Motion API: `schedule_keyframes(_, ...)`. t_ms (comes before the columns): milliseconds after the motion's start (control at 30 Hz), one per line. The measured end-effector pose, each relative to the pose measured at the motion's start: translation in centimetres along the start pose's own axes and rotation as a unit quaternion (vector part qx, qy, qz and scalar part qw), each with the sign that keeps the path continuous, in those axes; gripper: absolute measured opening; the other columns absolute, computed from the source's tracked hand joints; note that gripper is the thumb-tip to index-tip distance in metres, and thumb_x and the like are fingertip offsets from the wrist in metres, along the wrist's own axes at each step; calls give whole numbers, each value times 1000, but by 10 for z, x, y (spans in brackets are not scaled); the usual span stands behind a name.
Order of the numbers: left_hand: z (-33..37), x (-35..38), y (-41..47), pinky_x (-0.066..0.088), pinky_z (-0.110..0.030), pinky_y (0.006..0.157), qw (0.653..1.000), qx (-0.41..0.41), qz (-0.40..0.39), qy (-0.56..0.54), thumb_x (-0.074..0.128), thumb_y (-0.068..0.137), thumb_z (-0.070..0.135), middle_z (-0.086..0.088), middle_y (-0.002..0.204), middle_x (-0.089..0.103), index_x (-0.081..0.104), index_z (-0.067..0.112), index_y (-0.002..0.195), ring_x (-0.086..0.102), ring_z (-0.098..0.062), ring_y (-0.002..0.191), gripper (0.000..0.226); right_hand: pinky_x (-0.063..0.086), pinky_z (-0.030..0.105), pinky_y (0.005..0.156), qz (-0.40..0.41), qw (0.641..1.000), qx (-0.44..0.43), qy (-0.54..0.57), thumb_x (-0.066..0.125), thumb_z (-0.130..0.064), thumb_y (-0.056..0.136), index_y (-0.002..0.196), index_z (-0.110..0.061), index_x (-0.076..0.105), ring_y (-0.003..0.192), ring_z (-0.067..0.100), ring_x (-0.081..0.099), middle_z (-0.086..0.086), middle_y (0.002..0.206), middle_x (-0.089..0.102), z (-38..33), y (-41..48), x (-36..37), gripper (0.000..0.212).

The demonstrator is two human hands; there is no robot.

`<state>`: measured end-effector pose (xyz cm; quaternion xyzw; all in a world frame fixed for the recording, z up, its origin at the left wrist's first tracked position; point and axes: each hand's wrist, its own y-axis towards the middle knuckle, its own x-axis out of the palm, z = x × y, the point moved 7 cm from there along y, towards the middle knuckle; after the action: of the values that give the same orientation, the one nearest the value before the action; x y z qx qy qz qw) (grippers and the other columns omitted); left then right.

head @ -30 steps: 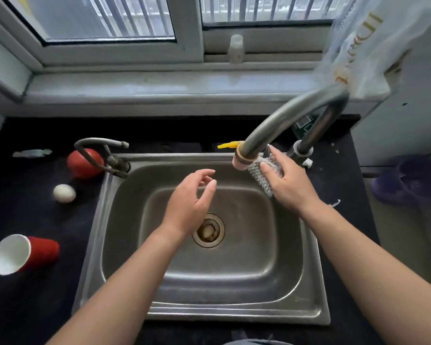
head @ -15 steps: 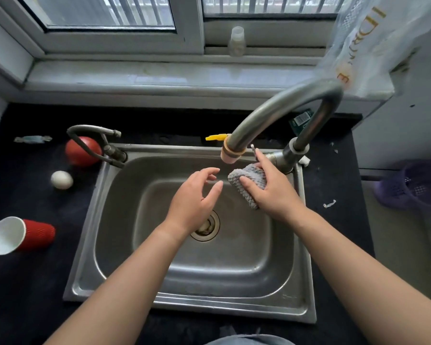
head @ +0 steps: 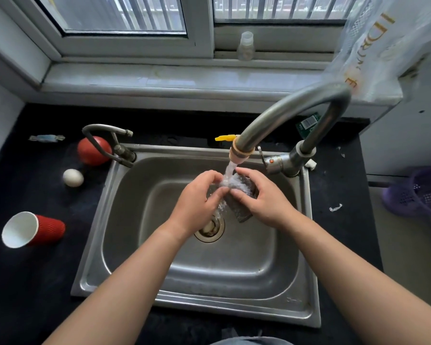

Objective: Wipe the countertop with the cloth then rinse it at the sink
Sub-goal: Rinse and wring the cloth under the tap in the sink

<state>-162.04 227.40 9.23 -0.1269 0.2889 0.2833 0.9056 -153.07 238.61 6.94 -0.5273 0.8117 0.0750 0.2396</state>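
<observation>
A grey knitted cloth (head: pixel 241 207), dark with water, hangs over the middle of the steel sink (head: pixel 125 220). My right hand (head: pixel 261 197) grips its upper right part. My left hand (head: pixel 197 202) pinches its left edge. Water runs from the spout of the tall curved tap (head: pixel 279 115) onto the cloth between both hands and falls toward the drain (head: pixel 209 230). The black countertop (head: pixel 35 270) surrounds the sink.
Left of the sink lie a red paper cup (head: pixel 35 230) on its side, a white egg (head: pixel 73 177) and a red ball (head: pixel 94 150) behind a second small tap (head: pixel 110 143). A small bottle (head: pixel 245 46) stands on the windowsill. A purple basket (head: pixel 418 192) sits at the right.
Water has started running from the tap. My right hand brought the cloth from the tap handle to under the spout, and my left hand, open before, has closed on it.
</observation>
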Motion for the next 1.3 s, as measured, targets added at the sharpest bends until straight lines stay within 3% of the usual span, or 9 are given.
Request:
schedule_keyframes(167, 3, -3, 1, 36, -9, 59, 1000, 2, 0, 18, 55, 92, 21, 12, 75, 57, 50, 21, 90, 52, 3, 70, 5, 37, 18, 89, -28, 999, 18, -7, 61, -36, 86, 128, -26, 50, 104, 8, 50, -3, 112, 51, 4, 1, 1, 45)
schedule_keyframes(367, 0, -3, 4, 38, -12, 59, 999, -13, -35, 28, 51, 94, 28, 11, 78, 58, 46, 29, 92, 54, 2, 73, 5, 47, 16, 64, 22, 997, 66, 29, 79, -36, 68, 86, -29, 58, 68, -1, 58, -11, 79, 65, 8, 2, -12, 28)
schedule_keyframes(467, 1, -5, 2, 40, -28, 64, 999, -1, -22, 40, 51, 93, 32, 14, 80, 56, 50, 28, 96, 54, -13, 81, 5, 50, 18, 63, 46, 996, 53, 48, 80, -32, 69, 76, -30, 59, 67, 3, 61, -9, 75, 66, 8, 0, -18, 22)
schedule_keyframes(633, -7, -10, -5, 32, -17, 60, 996, -8, -16, 85, 54, 91, 35, 16, 79, 52, 53, 30, 97, 47, -4, 80, 8, 57, 36, 69, 40, 996, 35, 76, 74, -24, 77, 81, -29, 61, 72, 15, 67, -2, 79, 69, 7, -2, -17, 14)
schedule_keyframes(800, -15, -12, -7, 34, -4, 66, 997, -30, 2, 76, 64, 86, 26, 4, 88, 55, 63, 19, 104, 51, -11, 78, 19, 50, 20, 59, 78, 994, 17, 69, 65, -26, 85, 80, -36, 58, 67, 5, 58, -9, 71, 63, 0, 4, -21, 13)
schedule_keyframes(933, -22, -9, -7, 37, -14, 72, 994, -34, -36, 101, 69, 82, 25, 4, 93, 52, 66, 17, 106, 53, -13, 84, 26, 46, 16, 65, 93, 994, 20, 61, 60, -24, 88, 79, -36, 57, 73, 1, 57, -12, 75, 63, 0, 7, -21, 16)
schedule_keyframes(1100, -31, -19, -9, 35, -33, 73, 973, -54, -12, 222, 63, 83, 41, 8, 81, 62, 66, 23, 78, 51, -18, 86, 19, 39, 4, 58, 126, 990, 31, 63, 59, -23, 89, 76, -39, 57, 71, -8, 56, -14, 75, 62, 6, 7, -26, 20)
schedule_keyframes(1233, -36, -20, -12, 33, -22, 55, 988, -127, 32, 80, 58, 85, 45, 7, 60, 56, 52, 23, 66, 51, -9, 62, 30, 45, 15, 71, 123, 989, 65, 41, 63, -25, 85, 86, -36, 60, 79, -3, 59, -14, 82, 65, 18, 6, -19, 12)
schedule_keyframes(1300, -34, -14, -10, 34, -20, 51, 987, -155, 26, 34, 57, 88, 42, 7, 63, 58, 52, 22, 68, 53, -8, 62, 29, 45, 21, 86, 92, 993, 64, 35, 65, -22, 83, 108, -35, 59, 95, 3, 58, -10, 103, 63, 19, 4, -9, 29)
